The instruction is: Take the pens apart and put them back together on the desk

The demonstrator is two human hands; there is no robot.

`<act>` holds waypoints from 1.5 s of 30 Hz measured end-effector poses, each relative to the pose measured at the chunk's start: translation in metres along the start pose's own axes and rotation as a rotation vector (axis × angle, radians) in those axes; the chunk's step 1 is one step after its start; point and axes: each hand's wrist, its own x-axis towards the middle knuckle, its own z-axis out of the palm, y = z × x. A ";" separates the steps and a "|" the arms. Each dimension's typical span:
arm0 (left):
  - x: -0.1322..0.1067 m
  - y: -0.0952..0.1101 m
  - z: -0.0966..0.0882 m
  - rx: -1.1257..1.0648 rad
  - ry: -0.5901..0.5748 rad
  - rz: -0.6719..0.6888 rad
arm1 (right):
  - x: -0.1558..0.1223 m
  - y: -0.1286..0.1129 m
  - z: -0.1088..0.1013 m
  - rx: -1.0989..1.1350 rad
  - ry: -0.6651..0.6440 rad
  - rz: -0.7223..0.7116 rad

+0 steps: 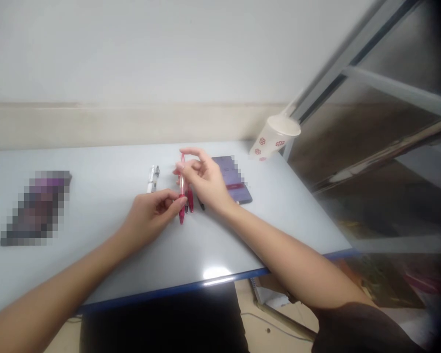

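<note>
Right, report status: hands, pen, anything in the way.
Left hand pinching pen, lower part. Right hand at its upper end. Other pens close by, partly hidden.

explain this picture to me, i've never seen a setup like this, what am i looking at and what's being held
There's no machine here, just a person working with two bare hands. The single picture comes from a camera worn on their head, looking forward and down, so you see roughly what they see.

The left hand pinches a pen near its red lower end, while the right hand has its fingers at the upper part.

On the table, more pens lie partly hidden behind the hands, with two pale ones to the left. A purple notebook, or something like it, lies beyond the right hand, and a cup is farther right. The flat thing at far left is pixelated, so I can't identify it.
</note>
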 end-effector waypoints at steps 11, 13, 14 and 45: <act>0.000 -0.003 -0.004 0.082 0.031 0.111 | 0.001 0.001 -0.003 0.035 -0.087 0.082; 0.000 -0.004 -0.006 0.140 0.067 0.143 | 0.004 0.003 -0.004 0.038 -0.097 0.069; 0.001 -0.005 -0.008 0.179 0.094 0.156 | 0.004 0.004 -0.004 0.032 -0.110 0.060; 0.021 -0.018 -0.025 0.666 0.128 -0.297 | 0.026 0.014 -0.009 -0.403 -0.147 -0.031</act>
